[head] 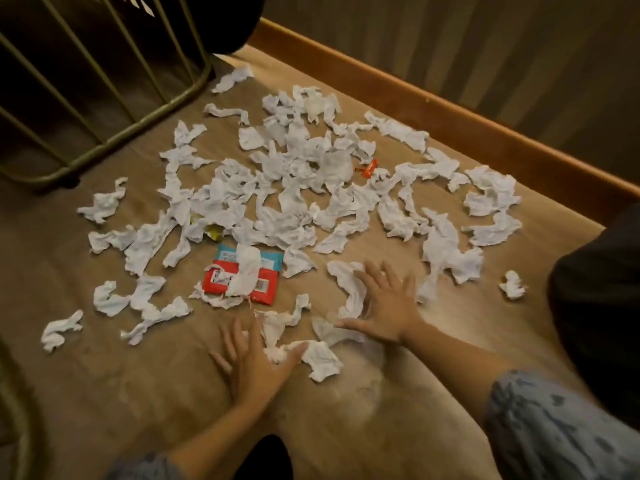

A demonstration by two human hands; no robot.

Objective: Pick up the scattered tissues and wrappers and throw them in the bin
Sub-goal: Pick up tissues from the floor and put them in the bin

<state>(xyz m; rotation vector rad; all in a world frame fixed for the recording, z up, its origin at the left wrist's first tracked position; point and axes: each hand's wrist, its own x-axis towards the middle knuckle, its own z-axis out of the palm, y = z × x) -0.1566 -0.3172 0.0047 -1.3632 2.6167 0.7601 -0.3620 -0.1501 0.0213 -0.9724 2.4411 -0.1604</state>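
1. surface: brown floor [433, 358], bounded at the far side by a wooden skirting board [433, 105] under a ribbed wall [485, 39].
2. white crumpled tissues [294, 188] lie scattered over the middle of the floor, densest at the centre, thinning toward the near edge and toward the right.
3. red and teal wrapper [221, 282] lies flat near the centre-front of the scatter, with a tissue strip draped across it; a small orange wrapper [369, 168] sits among the tissues toward the skirting board; a yellow scrap [214, 231] shows under tissues just behind the red and teal wrapper.
4. left hand [252, 358]: palm down at the near edge of the scatter, fingers spread and fairly straight, thumb side touching a small tissue wad [322, 358]; nothing pinched.
5. right hand [384, 306]: palm down, fingers spread, resting on a long tissue [349, 289] just right of the red and teal wrapper; nothing enclosed.
6. patterned blue-grey sleeve [554, 427] on the right arm.
7. metal-barred frame [114, 109] stands at the far left corner; dark object [602, 306] at the right edge, identity cannot be told.
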